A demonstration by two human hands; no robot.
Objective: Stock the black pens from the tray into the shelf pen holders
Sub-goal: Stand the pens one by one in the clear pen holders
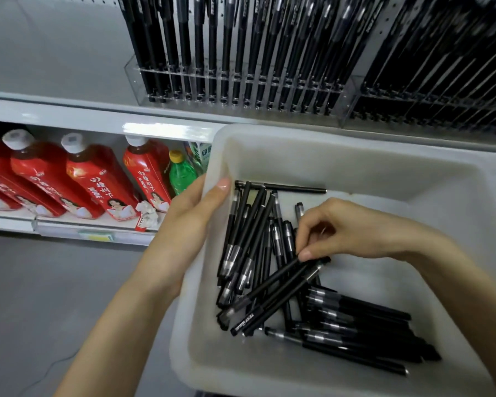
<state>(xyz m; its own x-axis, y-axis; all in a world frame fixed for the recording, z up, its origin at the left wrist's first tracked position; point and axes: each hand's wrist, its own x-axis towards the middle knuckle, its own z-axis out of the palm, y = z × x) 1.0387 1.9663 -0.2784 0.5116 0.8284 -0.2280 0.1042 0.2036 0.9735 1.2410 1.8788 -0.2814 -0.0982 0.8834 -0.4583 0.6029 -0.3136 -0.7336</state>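
Observation:
A white plastic tray (341, 167) is held below the shelf, and several black pens (355, 330) lie loose inside it. My left hand (189, 222) grips the tray's left rim, thumb over the edge. Inside the tray, my right hand (344, 227) pinches the ends of a few black pens (272, 296) that slant down to the left. Above, clear acrylic pen holders (241, 81) on the shelf stand packed with upright black pens; a second holder (430, 104) sits to the right.
On the lower shelf at left are red juice bottles (92, 181) with white caps, a green bottle (181, 173) and a carton. A white shelf edge (98, 113) runs above them. Grey floor lies below at left.

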